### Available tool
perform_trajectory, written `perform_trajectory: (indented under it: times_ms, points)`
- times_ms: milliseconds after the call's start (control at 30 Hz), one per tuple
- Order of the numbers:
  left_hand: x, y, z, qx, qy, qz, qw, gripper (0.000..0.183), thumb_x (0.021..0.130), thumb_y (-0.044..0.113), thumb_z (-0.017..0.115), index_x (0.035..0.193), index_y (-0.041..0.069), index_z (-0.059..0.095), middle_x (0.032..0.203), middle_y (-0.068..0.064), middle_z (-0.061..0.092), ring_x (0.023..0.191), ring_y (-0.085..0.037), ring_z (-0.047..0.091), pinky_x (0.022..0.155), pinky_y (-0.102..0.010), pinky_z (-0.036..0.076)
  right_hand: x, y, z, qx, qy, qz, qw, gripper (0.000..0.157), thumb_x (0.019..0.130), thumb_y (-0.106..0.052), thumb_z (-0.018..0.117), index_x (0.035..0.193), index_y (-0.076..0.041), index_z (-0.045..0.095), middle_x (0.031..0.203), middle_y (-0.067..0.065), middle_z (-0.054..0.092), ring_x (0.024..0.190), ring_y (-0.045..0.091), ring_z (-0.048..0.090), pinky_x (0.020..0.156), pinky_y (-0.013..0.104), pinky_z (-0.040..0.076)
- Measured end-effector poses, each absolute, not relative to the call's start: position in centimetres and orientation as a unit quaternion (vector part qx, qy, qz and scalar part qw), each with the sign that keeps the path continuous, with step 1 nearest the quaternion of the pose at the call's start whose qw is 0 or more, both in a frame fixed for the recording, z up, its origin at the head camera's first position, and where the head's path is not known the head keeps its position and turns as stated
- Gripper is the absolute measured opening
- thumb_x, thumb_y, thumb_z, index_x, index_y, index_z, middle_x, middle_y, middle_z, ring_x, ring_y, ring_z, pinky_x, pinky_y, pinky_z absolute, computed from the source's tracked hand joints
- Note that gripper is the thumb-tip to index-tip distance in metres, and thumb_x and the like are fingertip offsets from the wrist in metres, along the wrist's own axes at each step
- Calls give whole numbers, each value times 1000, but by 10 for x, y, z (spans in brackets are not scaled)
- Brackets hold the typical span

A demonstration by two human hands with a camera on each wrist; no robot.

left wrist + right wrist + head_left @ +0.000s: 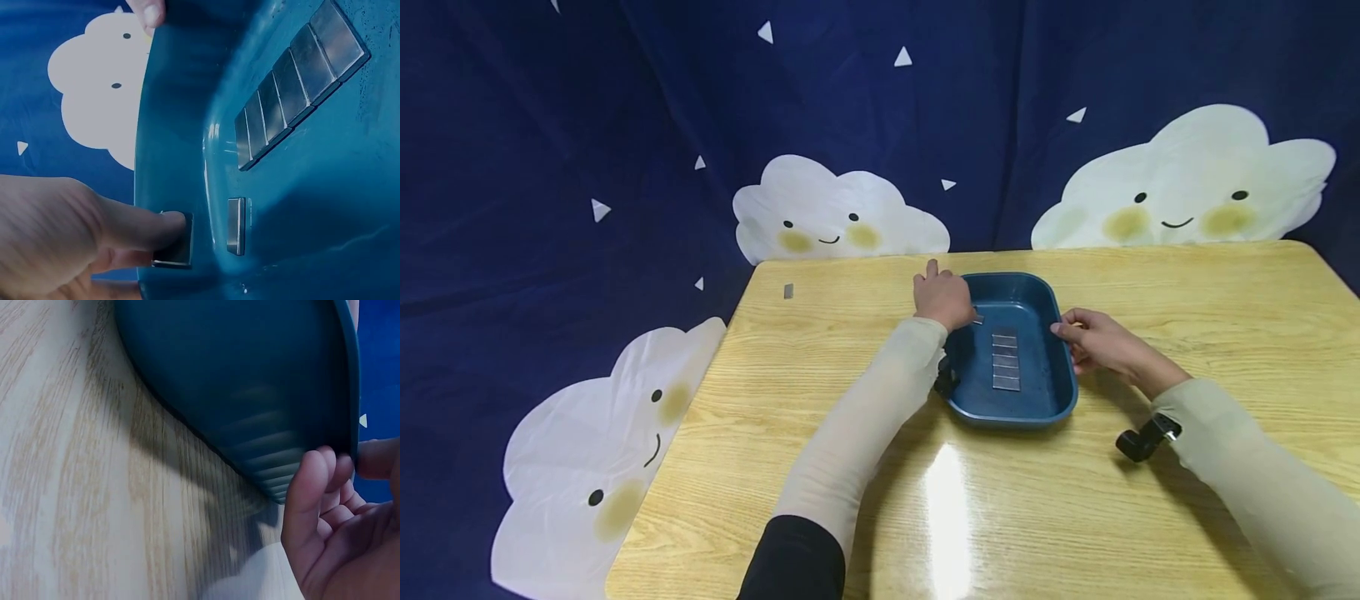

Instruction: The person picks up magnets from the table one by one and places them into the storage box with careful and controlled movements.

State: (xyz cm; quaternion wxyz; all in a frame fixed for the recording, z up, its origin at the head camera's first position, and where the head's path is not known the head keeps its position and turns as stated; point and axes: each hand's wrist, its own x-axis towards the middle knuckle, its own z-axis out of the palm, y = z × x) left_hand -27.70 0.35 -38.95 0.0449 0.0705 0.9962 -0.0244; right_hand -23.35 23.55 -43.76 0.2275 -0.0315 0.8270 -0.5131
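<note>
My left hand (pixel 943 298) is at the far left corner of a blue rectangular tray (pixel 1011 419). In the left wrist view its thumb (pixel 169 228) presses a small flat metal block (pixel 178 253) against the inner wall, the other fingers partly hidden behind the rim. A second block (pixel 236 225) stands on edge close by that wall. Several more form a touching row (pixel 1005 360) on the tray floor. On the right side, my right hand (pixel 1097 342) grips the tray's rim, thumb on top and curled fingers against the outer wall.
A single metal piece (pixel 788 291) lies on the wooden table (pixel 760 400) near its far left corner. Behind the table hangs a dark blue curtain (pixel 850 100) with white clouds. A black wrist camera (pixel 1146 437) juts out from the right sleeve.
</note>
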Motion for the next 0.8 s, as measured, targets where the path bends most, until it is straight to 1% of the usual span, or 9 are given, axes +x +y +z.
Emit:
perform_trajectory:
  times_ms: [133,233,333,433,500,567,800]
  points:
    - [-276,3,-389,56,997,-14,60,25,89,47,68,89,23,74,110,5,66,122,-18,41,99,-37,39,-235,236,-438,-28,827,-512,231,31,107,-26,40,116,3,41,72,-3,49,62,9,55,61,30,56]
    - [-274,2,-388,43,996,-8,76,27,90,48,66,90,23,74,105,5,67,117,-18,43,98,-36,39,-235,236,-438,-25,827,-512,233,31,107,-26,40,116,3,41,72,-3,49,62,9,55,61,30,56]
    - [-273,2,-388,28,995,-13,95,24,92,46,64,93,24,74,104,5,67,116,-18,44,100,-36,38,-234,236,-438,-24,826,-512,233,30,107,-26,41,116,3,41,72,-3,49,62,8,55,61,30,56]
    - [-273,3,-388,18,993,-21,111,22,93,43,63,99,25,74,107,6,67,119,-18,44,103,-37,37,-234,236,-438,-25,827,-512,232,31,107,-26,41,116,3,41,73,-3,49,62,8,55,61,30,56]
    - [-274,4,-388,13,993,-25,117,20,93,40,62,102,26,74,109,6,68,120,-18,44,104,-37,37,-234,236,-438,-26,827,-512,231,31,107,-26,41,116,3,41,73,-3,49,62,8,55,61,30,56]
    - [-274,5,-388,10,992,-30,119,20,93,39,61,104,26,74,110,7,68,121,-18,44,104,-38,37,-234,236,-438,-28,827,-512,230,31,107,-26,41,116,4,41,72,-3,49,62,8,54,61,30,56]
    - [-272,4,-388,12,994,-29,109,18,93,37,61,100,26,73,108,7,68,119,-18,45,103,-38,38,-232,235,-435,-31,826,-514,228,32,107,-27,42,116,3,41,72,-2,49,62,9,55,60,29,55]
